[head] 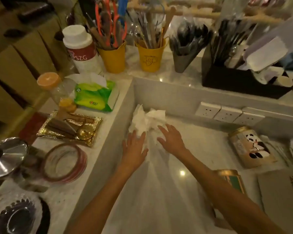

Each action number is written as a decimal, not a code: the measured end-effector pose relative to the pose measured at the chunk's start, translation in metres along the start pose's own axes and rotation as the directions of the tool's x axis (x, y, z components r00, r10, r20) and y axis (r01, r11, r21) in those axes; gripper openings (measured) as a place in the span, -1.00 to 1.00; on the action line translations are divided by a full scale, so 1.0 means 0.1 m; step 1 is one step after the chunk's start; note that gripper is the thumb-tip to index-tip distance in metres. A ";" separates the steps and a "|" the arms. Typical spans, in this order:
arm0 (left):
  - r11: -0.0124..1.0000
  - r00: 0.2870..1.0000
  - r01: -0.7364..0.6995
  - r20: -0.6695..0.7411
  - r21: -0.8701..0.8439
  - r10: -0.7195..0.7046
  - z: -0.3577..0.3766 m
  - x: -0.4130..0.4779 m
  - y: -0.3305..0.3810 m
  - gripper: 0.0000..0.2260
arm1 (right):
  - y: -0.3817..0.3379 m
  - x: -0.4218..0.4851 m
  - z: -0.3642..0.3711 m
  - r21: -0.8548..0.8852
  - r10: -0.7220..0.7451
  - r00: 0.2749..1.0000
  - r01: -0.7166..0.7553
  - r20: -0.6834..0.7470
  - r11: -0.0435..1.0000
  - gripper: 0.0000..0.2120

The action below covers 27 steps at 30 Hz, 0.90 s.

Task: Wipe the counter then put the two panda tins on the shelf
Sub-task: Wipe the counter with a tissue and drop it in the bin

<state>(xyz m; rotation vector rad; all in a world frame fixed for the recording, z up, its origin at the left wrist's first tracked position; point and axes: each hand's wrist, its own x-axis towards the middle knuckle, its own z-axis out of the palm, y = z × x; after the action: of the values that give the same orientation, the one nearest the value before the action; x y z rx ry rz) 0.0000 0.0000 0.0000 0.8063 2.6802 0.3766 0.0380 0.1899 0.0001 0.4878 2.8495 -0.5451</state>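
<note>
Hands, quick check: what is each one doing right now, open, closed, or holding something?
Left hand: open, fingers spread flat, pressing on the white tissue on the counter.
Right hand: open, fingers spread, resting at the tissue's edge, gripping nothing.

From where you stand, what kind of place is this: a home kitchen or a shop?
Probably a café or dessert-shop service counter, though I can't be sure. Yellow buckets crammed with spoons and stirrers line the upper ledge, a black caddy holds wrapped cutlery, and both hands work white tissue over the marble counter.
</note>
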 end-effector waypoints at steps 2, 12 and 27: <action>0.995 0.997 0.001 -0.080 -0.096 -0.008 -0.05 0.30 0.02 -0.41 | -0.10 0.37 -0.15 0.086 -0.033 0.990 0.045 -0.139 0.995 -0.51; 0.995 0.997 0.074 0.005 -0.074 -0.074 0.31 1.01 -0.20 -0.63 | -0.14 1.18 0.12 0.037 0.034 0.976 -0.043 0.216 0.998 -0.43; 0.590 0.971 0.223 0.122 -0.776 -0.206 0.56 -1.12 -0.14 -0.47 | 0.30 -1.47 0.52 0.829 0.338 0.909 -0.376 0.243 0.413 -0.76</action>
<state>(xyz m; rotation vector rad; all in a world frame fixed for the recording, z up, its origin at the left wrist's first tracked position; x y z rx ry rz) 0.1030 -0.0664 -0.0311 0.1891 2.1640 1.3474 0.1919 0.1544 -0.0198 1.1800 2.0637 -1.8690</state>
